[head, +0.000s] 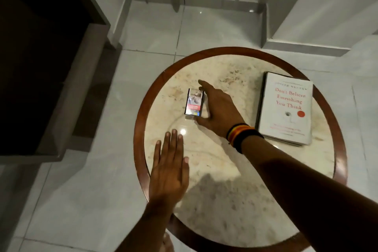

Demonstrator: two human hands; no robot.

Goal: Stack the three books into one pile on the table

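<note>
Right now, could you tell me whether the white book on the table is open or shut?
Shut. The white book lies flat near the table's right edge, its front cover up with the title readable and no pages spread.

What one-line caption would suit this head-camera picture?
Right hand reaches a small box on the round table; left hand flat, white book aside.

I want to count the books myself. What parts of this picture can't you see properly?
Head view only:
- White book: whether it tops a pile is unclear; only a dark edge peeks out beneath.
- Its small print near the bottom is too blurred to read.
- Small box: label too small and blurred; right hand covers its right side.
- Table rim: near edge hidden by the right forearm.
- Left hand: hovering or touching, cannot tell.
</note>
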